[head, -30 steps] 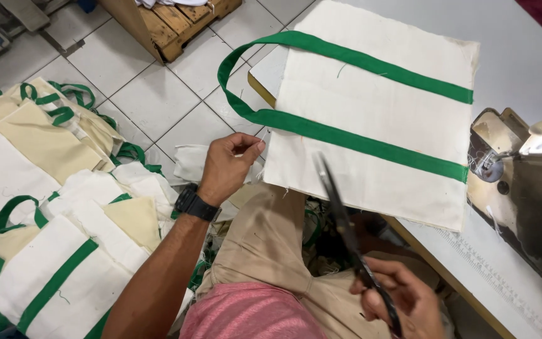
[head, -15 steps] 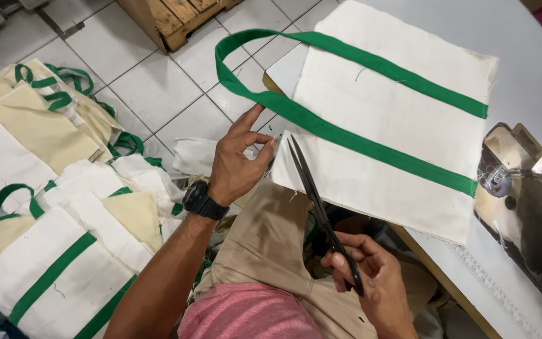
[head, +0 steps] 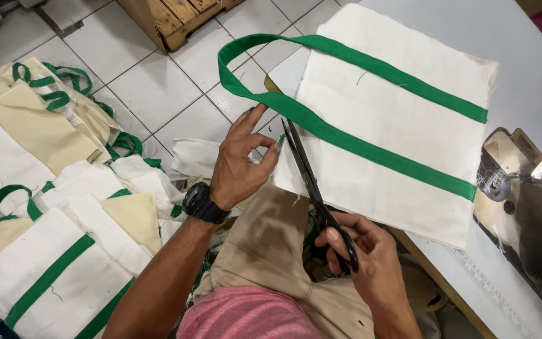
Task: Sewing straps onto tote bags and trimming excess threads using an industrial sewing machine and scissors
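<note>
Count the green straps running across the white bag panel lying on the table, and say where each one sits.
2. One green strap crosses the upper part of the white bag panel; the other runs lower, nearer the scissors. They join in a loop past the table's edge.

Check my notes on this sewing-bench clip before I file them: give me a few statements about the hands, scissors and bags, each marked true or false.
1. The right hand holds black scissors. True.
2. The left hand wears a dark wristwatch. True.
3. The white bag on the table has red straps. False: its straps are green.
4. The scissor tips point at the bag's left edge, by the left hand's fingers. True.
5. The pile of bags lies on the table. False: it lies on the tiled floor.
</note>
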